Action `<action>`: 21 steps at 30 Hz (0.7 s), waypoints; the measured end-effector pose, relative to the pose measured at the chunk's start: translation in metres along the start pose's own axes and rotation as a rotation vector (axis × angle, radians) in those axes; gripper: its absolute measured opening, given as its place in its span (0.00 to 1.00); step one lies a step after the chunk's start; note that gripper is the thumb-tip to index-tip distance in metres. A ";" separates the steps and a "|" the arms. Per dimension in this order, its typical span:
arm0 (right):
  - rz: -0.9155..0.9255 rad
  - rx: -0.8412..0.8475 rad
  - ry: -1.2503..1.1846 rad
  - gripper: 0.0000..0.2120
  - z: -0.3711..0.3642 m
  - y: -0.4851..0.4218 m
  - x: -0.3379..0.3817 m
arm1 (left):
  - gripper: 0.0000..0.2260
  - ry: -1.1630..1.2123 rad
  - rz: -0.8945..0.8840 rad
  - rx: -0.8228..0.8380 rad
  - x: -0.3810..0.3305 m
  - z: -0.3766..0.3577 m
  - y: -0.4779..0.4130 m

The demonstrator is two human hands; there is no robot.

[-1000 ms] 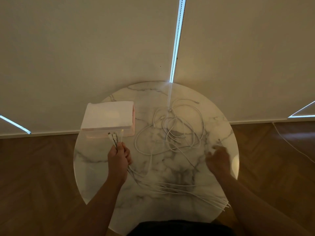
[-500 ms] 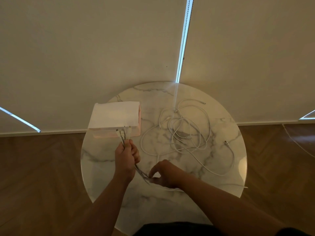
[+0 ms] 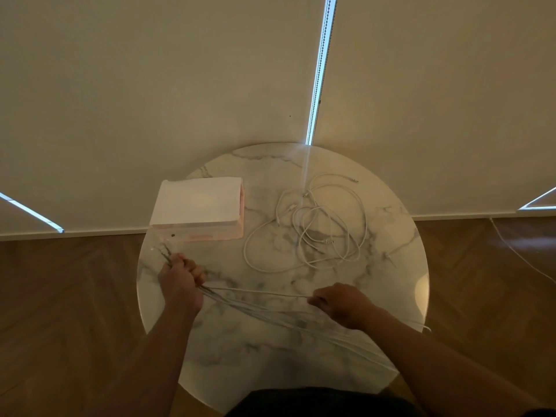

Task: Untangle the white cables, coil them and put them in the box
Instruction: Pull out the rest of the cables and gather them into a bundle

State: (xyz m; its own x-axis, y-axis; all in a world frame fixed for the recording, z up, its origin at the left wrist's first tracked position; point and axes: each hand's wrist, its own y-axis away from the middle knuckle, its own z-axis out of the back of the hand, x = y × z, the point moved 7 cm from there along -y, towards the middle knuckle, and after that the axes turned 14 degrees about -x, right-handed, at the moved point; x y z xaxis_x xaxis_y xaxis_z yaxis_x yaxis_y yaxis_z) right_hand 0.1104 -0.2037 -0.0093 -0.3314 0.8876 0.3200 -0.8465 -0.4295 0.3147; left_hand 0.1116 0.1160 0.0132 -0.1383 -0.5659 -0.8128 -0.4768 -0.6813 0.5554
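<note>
Left hand (image 3: 180, 279) fist grips bunched white cables (image 3: 255, 308); right hand (image 3: 343, 303) pinches one strand taut; loose tangle (image 3: 316, 230) beside box (image 3: 197, 206).

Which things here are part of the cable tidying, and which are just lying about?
Part of the job: left hand, right hand, held cable bundle, tangled cable pile, box.
Just lying about: marble table, floor cord, blind chain.

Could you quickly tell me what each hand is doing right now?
Left hand: grips a bundle of thin white cables.
Right hand: pinches one white cable.
</note>
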 end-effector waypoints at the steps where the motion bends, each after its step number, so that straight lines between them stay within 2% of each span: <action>1: -0.016 0.012 0.030 0.30 -0.001 0.005 -0.013 | 0.16 0.001 0.002 -0.011 0.000 0.003 -0.004; 3: -0.029 0.029 0.060 0.41 -0.004 0.013 -0.029 | 0.15 -0.018 -0.002 -0.007 0.006 0.002 -0.002; 7: -0.114 0.109 0.168 0.26 -0.001 0.026 -0.059 | 0.15 -0.013 -0.002 -0.016 0.009 -0.003 0.002; 11: -0.207 0.127 0.187 0.26 0.003 0.035 -0.081 | 0.15 -0.002 -0.023 -0.019 -0.001 -0.002 -0.006; 13: -0.197 0.125 0.185 0.29 0.001 0.033 -0.077 | 0.15 -0.014 -0.037 -0.008 0.001 -0.003 -0.003; 16: -0.180 0.090 0.131 0.42 -0.005 0.030 -0.074 | 0.15 -0.018 -0.040 -0.007 0.001 -0.003 -0.003; 21: -0.351 0.144 0.170 0.41 0.004 0.052 -0.108 | 0.15 -0.019 -0.016 -0.021 0.003 0.006 -0.008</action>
State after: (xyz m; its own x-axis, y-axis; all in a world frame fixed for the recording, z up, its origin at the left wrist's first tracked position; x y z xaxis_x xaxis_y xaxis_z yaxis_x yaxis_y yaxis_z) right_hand 0.1038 -0.3227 -0.0243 -0.1073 0.9940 0.0225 -0.8573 -0.1039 0.5042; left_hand 0.1097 0.1226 0.0054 -0.1473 -0.5460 -0.8247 -0.4604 -0.7001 0.5457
